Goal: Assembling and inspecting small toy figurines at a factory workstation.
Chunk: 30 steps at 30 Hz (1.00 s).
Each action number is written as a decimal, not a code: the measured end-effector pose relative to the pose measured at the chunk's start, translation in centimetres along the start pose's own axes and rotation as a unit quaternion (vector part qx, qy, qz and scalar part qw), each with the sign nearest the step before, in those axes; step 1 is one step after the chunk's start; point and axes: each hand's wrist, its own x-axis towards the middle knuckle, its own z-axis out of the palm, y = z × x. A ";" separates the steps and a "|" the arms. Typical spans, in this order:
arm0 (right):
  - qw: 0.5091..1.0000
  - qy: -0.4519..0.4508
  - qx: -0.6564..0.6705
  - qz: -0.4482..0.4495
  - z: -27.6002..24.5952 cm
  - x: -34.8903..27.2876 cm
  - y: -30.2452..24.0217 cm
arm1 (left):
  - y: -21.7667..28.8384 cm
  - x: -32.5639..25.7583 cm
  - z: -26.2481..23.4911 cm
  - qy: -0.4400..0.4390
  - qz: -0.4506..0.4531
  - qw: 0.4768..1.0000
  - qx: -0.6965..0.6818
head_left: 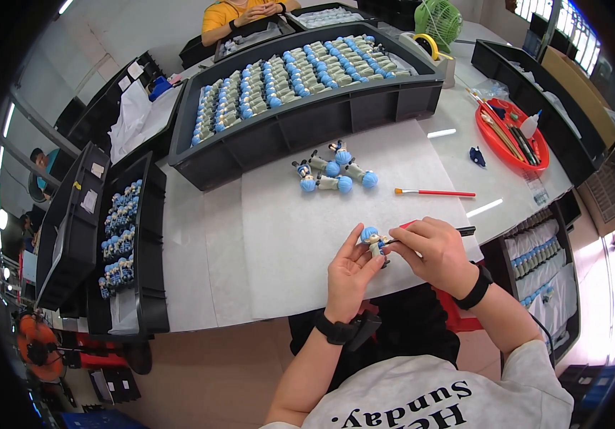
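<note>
My left hand (349, 277) holds a small figurine (370, 236) with light blue hair upright between thumb and fingers, over the near edge of the white sheet (286, 243). Closed close beside it, my right hand (437, 249) grips a slim pen-like tool (467, 231), whose black end sticks out past the knuckles. Its tip meets the figurine's body, or nearly so; my fingers partly cover that spot. Farther up the sheet lie several loose blue-haired figurines (344, 184), and a red-handled paintbrush (436, 193) rests to their right.
Beyond the sheet stands a large dark crate (307, 129) packed with rows of figurines. A narrower black crate (153, 272) holds more at left. At right, a red tray (543, 159) carries brushes and a small bottle. Someone in a yellow shirt (218, 16) sits across the table.
</note>
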 end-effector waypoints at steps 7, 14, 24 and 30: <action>0.999 0.000 -0.051 -0.013 0.4 0.0 -0.2 | -0.2 0.1 -0.2 0.000 0.000 1.000 -0.004; 0.998 0.017 -0.058 -0.012 0.8 0.0 -0.4 | -0.3 0.2 -0.2 0.004 -0.008 1.000 -0.005; 0.997 0.033 -0.063 -0.005 1.2 -0.1 -0.6 | -0.4 0.2 -0.1 0.019 -0.010 1.000 -0.004; 0.997 0.027 -0.071 -0.003 1.3 -0.1 -0.7 | -0.4 0.2 0.1 0.031 -0.004 0.999 -0.004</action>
